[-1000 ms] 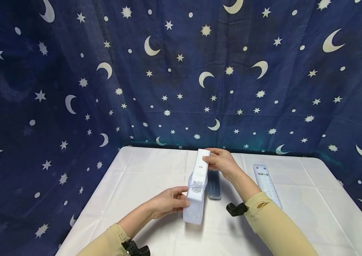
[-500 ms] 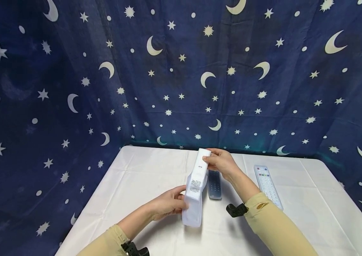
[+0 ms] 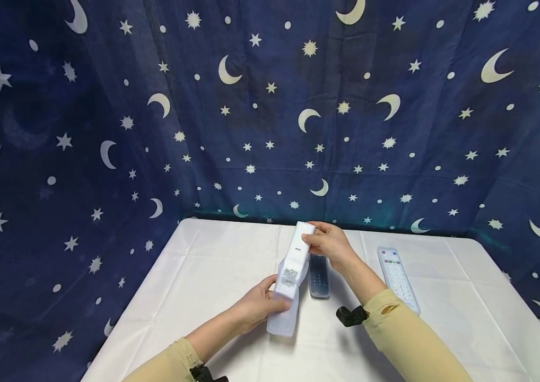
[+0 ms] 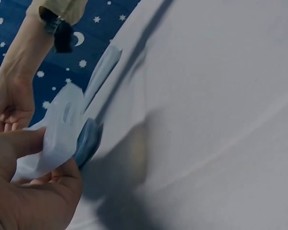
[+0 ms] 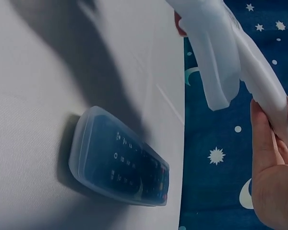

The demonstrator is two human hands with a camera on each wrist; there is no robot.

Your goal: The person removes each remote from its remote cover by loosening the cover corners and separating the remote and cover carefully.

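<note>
A white remote control [image 3: 297, 249], back side up with a printed label, is held tilted above the table in the head view. Its lower part sits in a translucent silicone cover [image 3: 283, 321], whose far end hangs loose below it. My right hand [image 3: 331, 243] pinches the remote's upper end between thumb and fingers. At the lower part, my left hand [image 3: 257, 307] grips the cover, thumb across the front. The left wrist view shows the left thumb and fingers pinching the cover [image 4: 62, 127]. In the right wrist view the cover hangs apart from the bare remote [image 5: 265, 76].
A dark remote [image 3: 319, 276] in a clear cover lies on the white-clothed table [image 3: 222, 249], just behind the held one. Farther right lies a white remote [image 3: 399, 278] with coloured buttons, also covered. A starry blue curtain [image 3: 260, 122] stands behind the table.
The left hand has shifted slightly, its thumb now reaching across the cover's front. The cover's lower end has swung a little to the left; the right hand stays at the remote's upper end.
</note>
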